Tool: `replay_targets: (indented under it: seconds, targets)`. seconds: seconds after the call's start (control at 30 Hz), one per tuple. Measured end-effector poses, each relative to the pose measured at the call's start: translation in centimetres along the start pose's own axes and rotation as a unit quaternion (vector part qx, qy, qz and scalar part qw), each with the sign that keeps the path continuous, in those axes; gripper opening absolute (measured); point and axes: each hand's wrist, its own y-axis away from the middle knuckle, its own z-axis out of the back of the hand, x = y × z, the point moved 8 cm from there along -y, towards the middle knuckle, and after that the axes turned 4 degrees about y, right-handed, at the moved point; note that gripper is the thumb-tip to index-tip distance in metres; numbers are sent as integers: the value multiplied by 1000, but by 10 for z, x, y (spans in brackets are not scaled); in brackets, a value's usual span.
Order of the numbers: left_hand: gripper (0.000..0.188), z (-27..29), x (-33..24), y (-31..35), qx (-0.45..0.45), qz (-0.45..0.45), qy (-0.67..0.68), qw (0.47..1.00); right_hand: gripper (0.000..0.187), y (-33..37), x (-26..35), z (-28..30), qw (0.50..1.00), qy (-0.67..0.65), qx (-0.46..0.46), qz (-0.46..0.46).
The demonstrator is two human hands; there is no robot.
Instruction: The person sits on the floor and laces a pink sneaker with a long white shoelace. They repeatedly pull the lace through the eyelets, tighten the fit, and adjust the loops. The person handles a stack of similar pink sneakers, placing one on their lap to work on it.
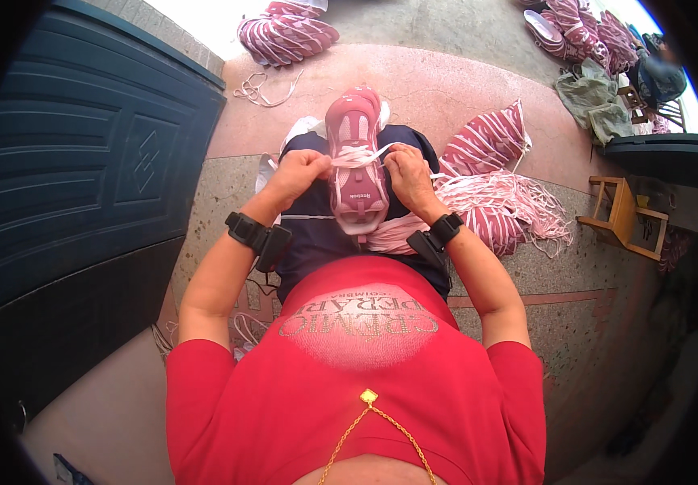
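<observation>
A pink shoe with pale mesh patches (358, 194) sits on the person's lap, on top of dark blue trousers (304, 242). Its toe points away from the person and its heel end is near the belly. A flat white shoelace (355, 157) runs in and out across the middle of the shoe.

The bare left hand (304, 171) is at the left side of the shoe. Its grip is pinched on the lace, with thumb and finger together. The bare right hand (407, 171) is on the other side, a bit higher up. Its grip is pinched on the lace too, and the lace goes straight from there to the shoe. Each wrist has a black band with a box on it.

To the right of the lap, a big heap of thin pale pink strings (518, 202) lies on the speckled stone floor (527, 279). A fat pink-and-white striped bundle (486, 139) is just beyond it. Another striped pile (288, 36) is far ahead, with loose white laces (264, 89) near it. A small brown wooden stool (625, 214) is well off to the right.
</observation>
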Motion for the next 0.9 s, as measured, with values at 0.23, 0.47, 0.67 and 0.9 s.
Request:
replay_targets:
  seconds: [0.23, 0.47, 0.67, 0.9]
  targets:
    - [25, -3, 20, 13, -20, 15, -88, 996, 15, 2, 18, -7, 990, 136, -22, 41]
    - [28, 6, 21, 16, -113, -59, -218, 967, 11, -1, 26, 10, 990, 133, -47, 7]
    - [30, 11, 12, 17, -153, -59, -238, 957, 12, -3, 34, 12, 983, 176, -32, 38]
    - [24, 5, 3, 16, -157, -151, -302, 928, 11, -2, 33, 10, 983, 177, -35, 42]
